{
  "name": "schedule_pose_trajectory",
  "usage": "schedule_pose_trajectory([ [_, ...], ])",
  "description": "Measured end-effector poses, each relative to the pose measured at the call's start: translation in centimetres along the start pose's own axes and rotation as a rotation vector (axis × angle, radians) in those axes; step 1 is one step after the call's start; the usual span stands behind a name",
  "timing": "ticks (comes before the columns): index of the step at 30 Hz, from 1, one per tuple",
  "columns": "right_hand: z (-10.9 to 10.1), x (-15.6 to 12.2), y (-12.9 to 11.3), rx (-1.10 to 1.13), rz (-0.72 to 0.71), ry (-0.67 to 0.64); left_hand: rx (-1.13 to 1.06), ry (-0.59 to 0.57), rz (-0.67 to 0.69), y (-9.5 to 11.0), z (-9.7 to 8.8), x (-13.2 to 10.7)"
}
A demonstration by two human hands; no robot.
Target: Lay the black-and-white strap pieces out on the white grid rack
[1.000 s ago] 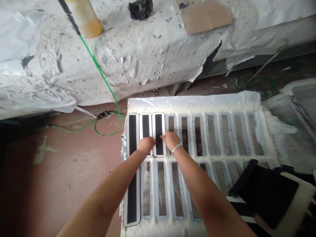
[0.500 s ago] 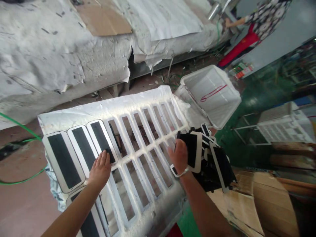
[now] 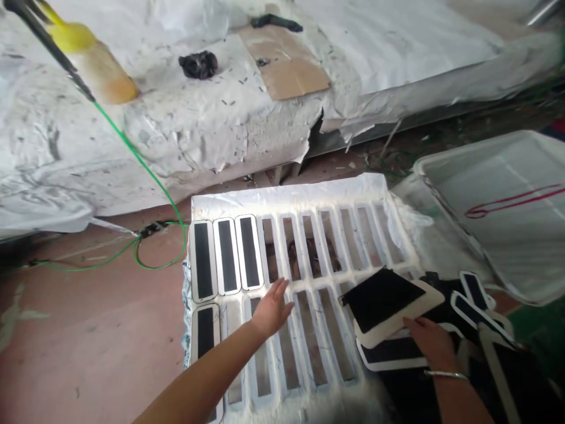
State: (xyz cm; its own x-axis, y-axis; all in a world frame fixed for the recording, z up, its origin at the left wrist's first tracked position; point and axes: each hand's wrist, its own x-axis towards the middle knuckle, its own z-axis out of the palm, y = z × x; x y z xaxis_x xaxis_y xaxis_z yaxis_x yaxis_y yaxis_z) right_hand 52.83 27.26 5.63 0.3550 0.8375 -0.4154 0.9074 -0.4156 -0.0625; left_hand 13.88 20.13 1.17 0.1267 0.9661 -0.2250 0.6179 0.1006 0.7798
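A white paint-coated rack [image 3: 282, 203] with two rows of long slots lies in front of me. Three black strips with white rims [image 3: 227, 255] fill the upper left slots, and another strip [image 3: 203, 331] sits in the lower left slot. My left hand [image 3: 272, 308] hovers open, fingers stretched, over the rack's middle bar. My right hand [image 3: 429, 340] rests on a heap of black white-rimmed pieces [image 3: 388, 301] at the rack's right end, fingers curled on the pile's top pieces.
A white tub [image 3: 494, 206] with red marks stands at the right. Behind the rack runs a paper-covered bench [image 3: 212, 129] with a cardboard sheet [image 3: 286, 68] and a yellow spray tool [image 3: 95, 65]. A green hose [image 3: 145, 171] loops across the reddish floor.
The view has swung back left. My left hand has lifted off the third strip and moved right. My right hand has shifted down onto the pile of black pieces.
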Motion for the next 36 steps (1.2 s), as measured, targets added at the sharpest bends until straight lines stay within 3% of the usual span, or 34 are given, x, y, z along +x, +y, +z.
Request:
schedule_pose_trajectory([
  [2, -1.4, -2.2, -3.0, 0.034, 0.019, -0.056, -0.139, -0.082, 0.021, 2.1, 0.4, -0.2],
  [4, -2.9, -5.0, -6.5, 0.075, -0.068, 0.054, -0.259, -0.188, 0.059, 4.2, 0.7, -0.8],
  [7, -3.9, -8.9, -11.7, 0.224, -0.256, 0.079, -0.359, -0.252, 0.118, 6.8, 1.4, -1.9],
  [10, -2.6, -11.0, -16.9, 0.435, -0.535, -0.044, -0.348, -0.073, 0.179, 7.6, 2.0, -2.2],
  [14, 1.0, -10.8, -23.8, 0.696, -0.822, -0.132, -0.183, 0.242, 0.099, 5.5, 1.4, -1.1],
  [17, 2.7, -9.8, -27.4, 0.715, -0.892, -0.131, -0.14, 0.284, 0.039, 3.6, 0.2, 0.1],
  [20, 3.1, -8.7, -29.0, 0.603, -0.808, -0.142, -0.179, 0.244, -0.041, 3.2, -1.0, 1.0],
  [25, 2.0, -6.5, -30.4, 0.401, -0.646, -0.231, -0.277, 0.218, -0.116, 4.5, -2.5, 1.9],
  [32, -0.1, -6.0, -34.0, 0.126, -0.806, -0.26, -0.371, 0.197, -0.192, 5.4, -5.1, 2.4],
  [36, -0.5, -6.7, -34.3, 0.09, -0.816, -0.277, -0.386, 0.215, -0.205, 5.6, -5.3, 1.6],
])
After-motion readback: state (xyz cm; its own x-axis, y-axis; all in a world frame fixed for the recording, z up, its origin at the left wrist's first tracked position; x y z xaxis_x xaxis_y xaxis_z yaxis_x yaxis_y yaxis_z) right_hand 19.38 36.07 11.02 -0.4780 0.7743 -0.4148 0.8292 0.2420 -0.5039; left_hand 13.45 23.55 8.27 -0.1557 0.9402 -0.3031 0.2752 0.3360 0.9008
